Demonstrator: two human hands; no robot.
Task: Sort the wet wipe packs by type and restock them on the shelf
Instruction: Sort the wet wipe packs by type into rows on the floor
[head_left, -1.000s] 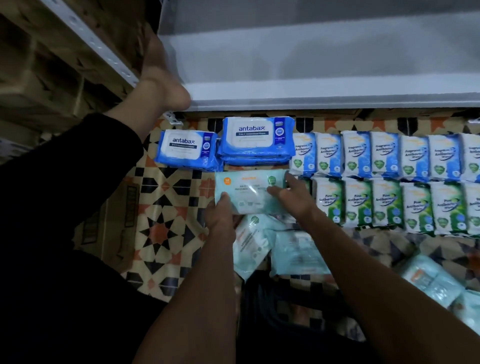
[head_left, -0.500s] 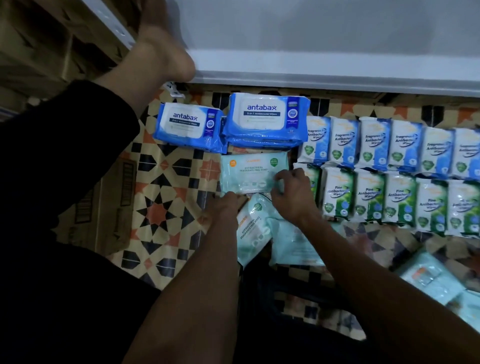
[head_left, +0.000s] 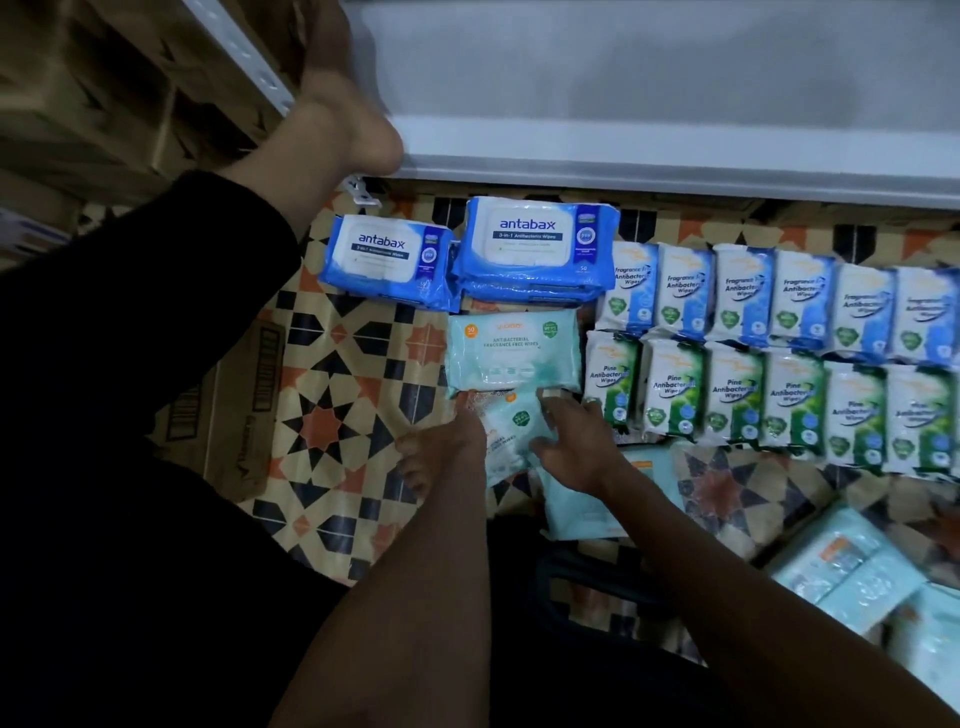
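Note:
A pale teal fragrance-free wipe pack (head_left: 511, 353) lies flat on the patterned floor below the blue antabax packs (head_left: 535, 244). Just below it lies a second teal pack (head_left: 511, 434), tilted, between my hands. My right hand (head_left: 576, 441) pinches its right edge with fingers and thumb. My left hand (head_left: 447, 444) holds its left edge, fingers curled. A third teal pack (head_left: 576, 506) lies partly under my right wrist. Right of these stand a row of blue fragrance-free packs (head_left: 743, 291) and a row of green pine packs (head_left: 732, 400).
The white shelf (head_left: 675, 171) runs across the top, bare. My bare foot (head_left: 343, 130) rests by its left corner. A flattened cardboard box (head_left: 244, 415) lies at left. More teal packs (head_left: 841, 571) are heaped at the lower right.
Both hands set the first teal pack down below the antabax packs and let go. They then dropped back to the second teal pack and took hold of it.

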